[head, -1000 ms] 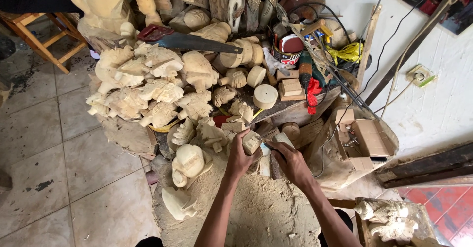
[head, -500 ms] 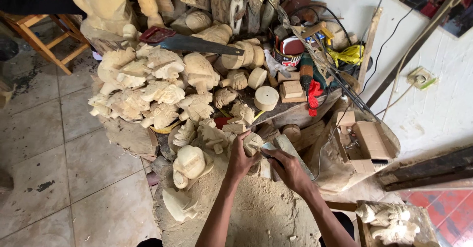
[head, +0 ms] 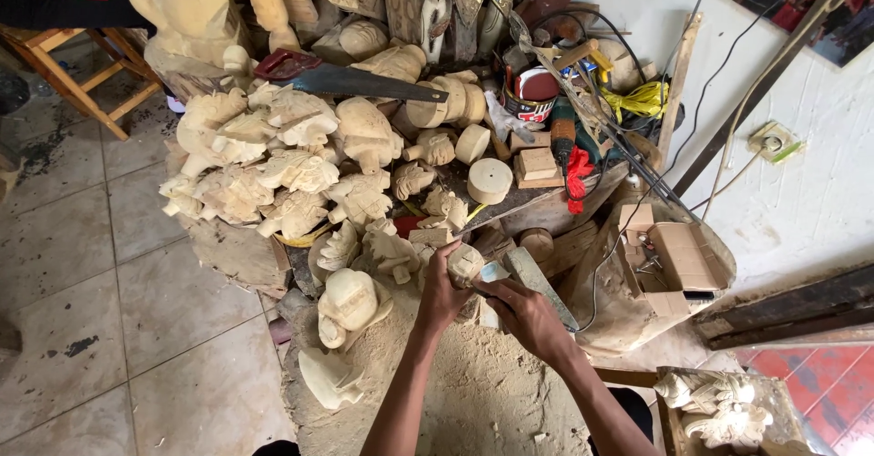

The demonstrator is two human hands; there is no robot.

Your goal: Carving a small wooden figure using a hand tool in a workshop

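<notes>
My left hand (head: 441, 288) is closed around a small pale wooden carving (head: 465, 262), held just above a mound of sawdust (head: 473, 383). Close beside it, my right hand (head: 526, 315) grips a carving tool (head: 492, 275) whose light tip touches the carving. Both forearms reach in from the bottom of the view. The part of the carving inside my left palm is hidden.
A heap of unfinished pale wooden figures (head: 273, 165) lies to the left and behind. A handsaw (head: 350, 81) rests on top of it. A round wooden head (head: 346, 303) sits left of my hands. An open cardboard box (head: 678, 260) stands right; a wooden stool (head: 77, 69) far left.
My right hand has drawn in closer to the carving, and the tool tip now sits against it. My left hand has kept the carving in nearly the same place.
</notes>
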